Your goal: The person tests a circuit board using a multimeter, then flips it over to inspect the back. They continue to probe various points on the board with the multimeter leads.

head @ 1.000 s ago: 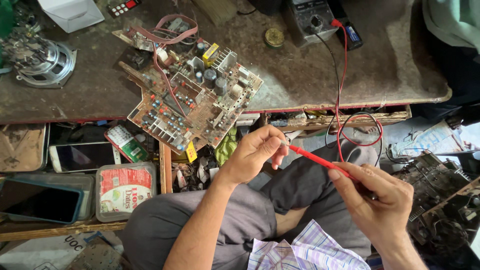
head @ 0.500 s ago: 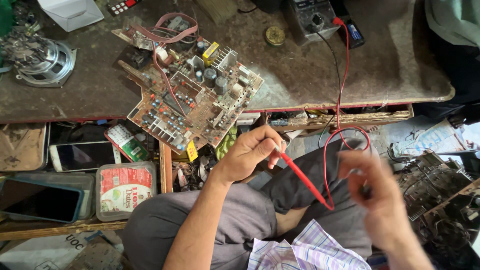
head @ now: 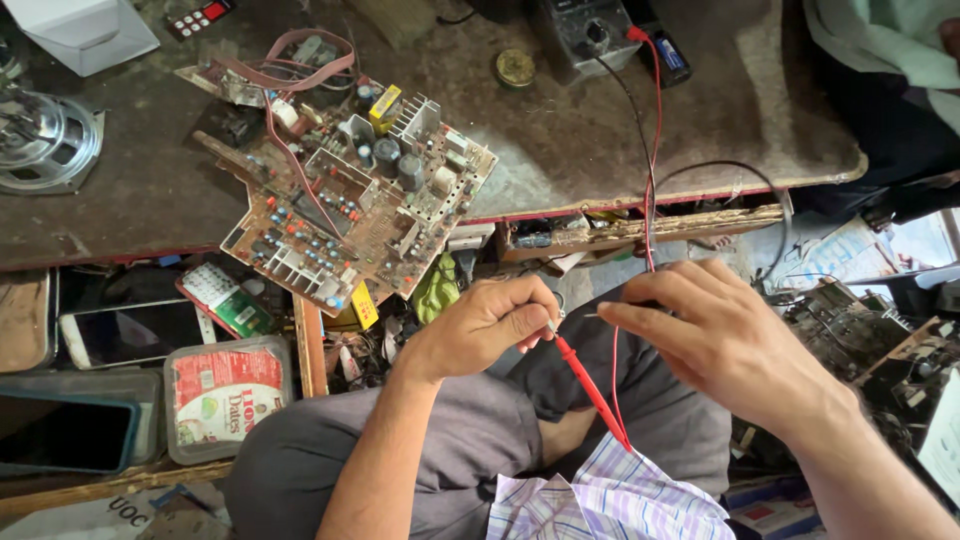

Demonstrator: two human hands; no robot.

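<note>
Fingers of my left hand pinch the metal tip end of the red test probe, which slants down over my lap. My right hand curls loosely beside it, touching the black lead. Beyond sits the circuit board on the workbench, the multimeter behind.

Red probe with red lead; brown circuit board; grey trousers — purple-white checked shirt.
</note>
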